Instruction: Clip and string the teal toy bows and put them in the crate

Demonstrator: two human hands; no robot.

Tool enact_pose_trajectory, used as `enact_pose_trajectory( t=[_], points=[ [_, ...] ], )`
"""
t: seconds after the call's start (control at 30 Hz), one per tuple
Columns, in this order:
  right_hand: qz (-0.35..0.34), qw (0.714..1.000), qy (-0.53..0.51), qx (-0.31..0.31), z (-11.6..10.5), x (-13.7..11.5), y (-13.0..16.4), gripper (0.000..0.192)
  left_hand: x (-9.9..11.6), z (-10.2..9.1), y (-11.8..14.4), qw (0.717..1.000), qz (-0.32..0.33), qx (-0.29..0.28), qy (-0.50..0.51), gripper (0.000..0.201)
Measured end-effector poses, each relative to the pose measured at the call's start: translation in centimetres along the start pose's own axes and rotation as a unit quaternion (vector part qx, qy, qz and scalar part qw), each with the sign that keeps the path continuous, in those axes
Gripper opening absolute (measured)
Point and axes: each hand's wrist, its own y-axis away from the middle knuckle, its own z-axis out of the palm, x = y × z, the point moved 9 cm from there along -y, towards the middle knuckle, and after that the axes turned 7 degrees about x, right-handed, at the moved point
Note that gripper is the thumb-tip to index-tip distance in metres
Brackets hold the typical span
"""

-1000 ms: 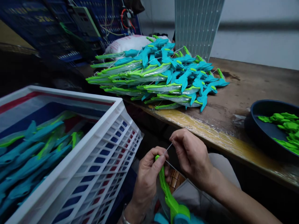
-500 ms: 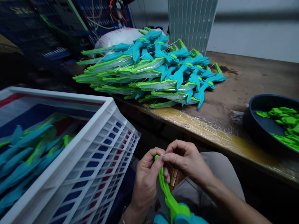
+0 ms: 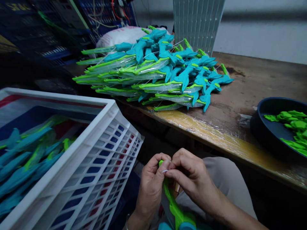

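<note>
A white crate (image 3: 96,140) stands left; a dark bowl (image 3: 263,127) holds green parts (image 3: 291,119).

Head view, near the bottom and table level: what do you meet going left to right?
White slatted plastic crate → left hand gripping a green plastic toy limb → right hand pinching a thin white string → dark blue round bowl of green plastic pieces.

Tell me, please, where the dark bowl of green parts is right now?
In the head view, the dark bowl sits at the far right on the wooden table, right of the pile of toy bows.
</note>
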Motion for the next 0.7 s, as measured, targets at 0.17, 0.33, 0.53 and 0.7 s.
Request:
enact_pose_trajectory(
  t=[0.17, 0.33, 0.53, 0.7],
  points=[
    [-0.003, 1.000, 0.025, -0.007, 0.1, -0.3, 0.1, 0.018, -0.3, 0.2, 0.3, 1.000, -0.029, -0.005, -0.009, 0.028],
    [0.073, 0.997, -0.003, 0.001, 0.1, 1.0, 0.2, 0.012, -0.3, 0.2, 0.3, 0.999, -0.038, 0.011, -0.019, 0.031],
    [0.062, 0.998, 0.029, 0.015, -0.4, 0.9, 0.3, 0.013, -0.1, 0.2, 0.3, 1.000, -0.022, 0.006, -0.012, 0.028],
    [0.087, 0.995, 0.034, 0.027, -0.9, 1.3, 0.4, 0.013, -0.4, 0.2, 0.4, 0.999, -0.033, 0.011, -0.012, 0.027]
  ],
)
